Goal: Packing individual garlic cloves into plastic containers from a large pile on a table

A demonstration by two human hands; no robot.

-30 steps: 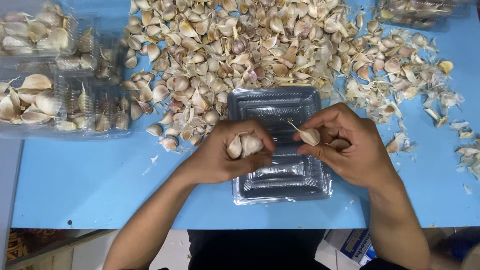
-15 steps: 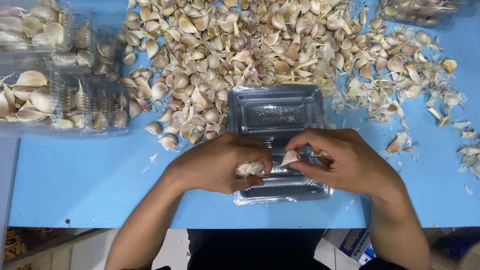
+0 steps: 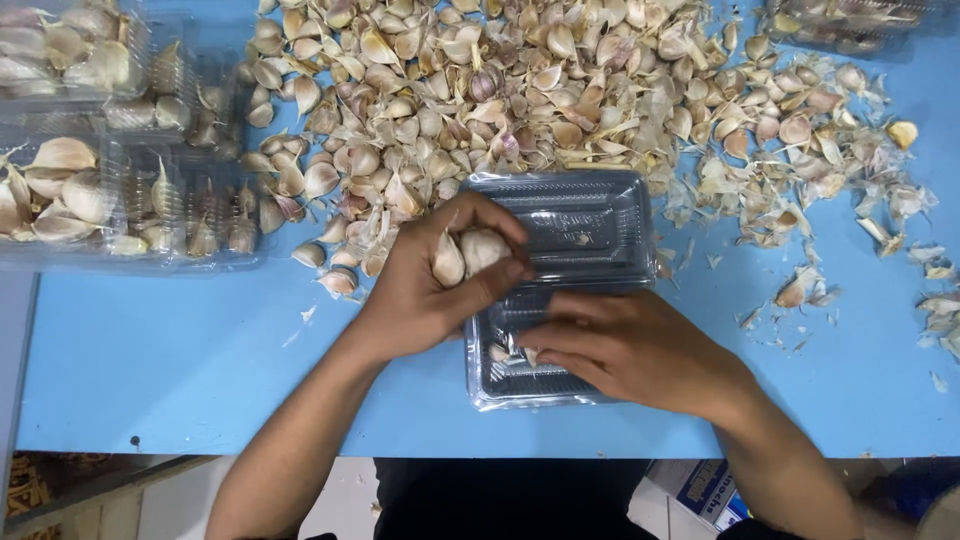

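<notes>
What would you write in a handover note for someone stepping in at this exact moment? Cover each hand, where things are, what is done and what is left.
Left hand: grip shut on garlic cloves, above the tray's left edge.
Right hand: fingertips down in the clear plastic tray, at a few cloves lying there.
Done: filled clear boxes at far left.
Left: a big heap of loose cloves and skins on the blue table; the tray is nearly empty.
</notes>
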